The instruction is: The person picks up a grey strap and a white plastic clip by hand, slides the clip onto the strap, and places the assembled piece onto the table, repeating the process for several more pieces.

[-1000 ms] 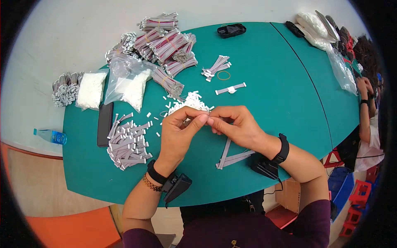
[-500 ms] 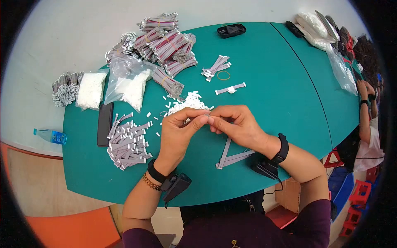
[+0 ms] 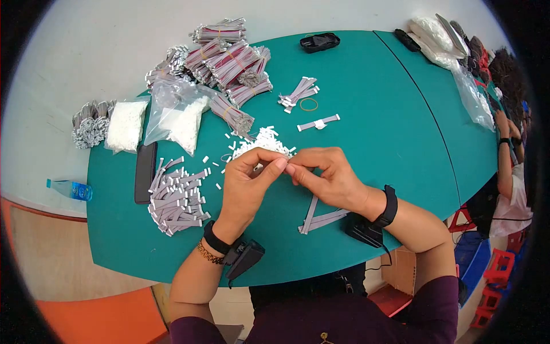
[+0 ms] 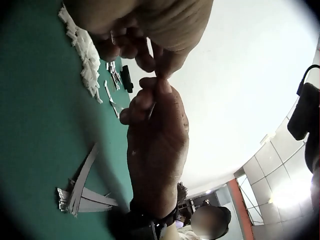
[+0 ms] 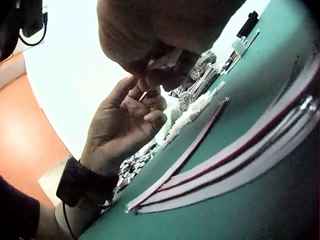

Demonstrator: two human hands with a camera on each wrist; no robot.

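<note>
Both hands meet fingertip to fingertip above the green table [image 3: 372, 149]. My left hand [image 3: 279, 163] and my right hand [image 3: 292, 168] together pinch a small thin grey strip [image 4: 152, 109], mostly hidden by the fingers. In the right wrist view a pale end of it [image 5: 169, 58] shows at the right hand's fingertips. A heap of small white connectors [image 3: 260, 142] lies just behind the hands. A few grey ribbon cables [image 3: 321, 218] lie on the table under my right wrist.
A pile of short grey cables [image 3: 177, 195] lies left of the hands, beside a black slab [image 3: 145, 172]. Bags of white parts [image 3: 180, 117] and banded cable bundles [image 3: 229, 60] sit at the back left. Another person [image 3: 510, 160] sits at the right edge.
</note>
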